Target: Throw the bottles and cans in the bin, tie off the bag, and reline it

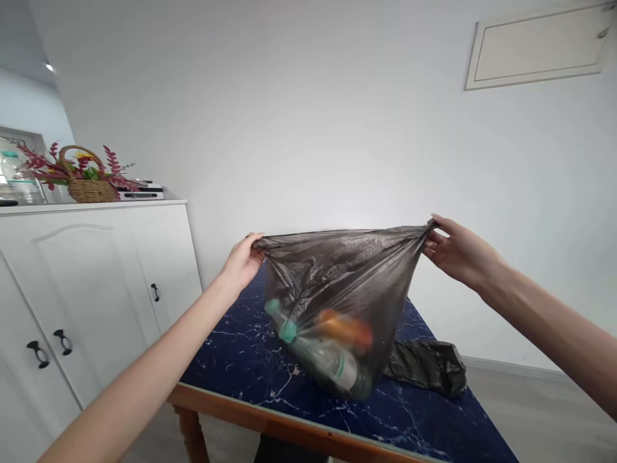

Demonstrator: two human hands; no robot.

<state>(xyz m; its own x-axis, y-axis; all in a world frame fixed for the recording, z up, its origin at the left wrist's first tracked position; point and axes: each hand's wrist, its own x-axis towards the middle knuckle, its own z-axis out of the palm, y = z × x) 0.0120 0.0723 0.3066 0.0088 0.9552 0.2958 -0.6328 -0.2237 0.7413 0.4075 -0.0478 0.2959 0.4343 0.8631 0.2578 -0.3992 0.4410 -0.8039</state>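
Observation:
A thin, see-through black garbage bag is stretched wide between my two hands. My left hand pinches the bag's top corner on the left. On the right, my right hand grips the bunched opposite corner, slightly higher. Through the film I see a clear plastic bottle with a green cap, another green-capped item at the bag's left side, and an orange item, blurred. The bag hangs over the table, its bottom at or just above the surface; I cannot tell whether it touches.
The blue marble-patterned table has a wooden edge. Folded black plastic lies on its right side. A white cabinet at left bears a flower basket and a clear bottle. Behind is a white wall with a panel.

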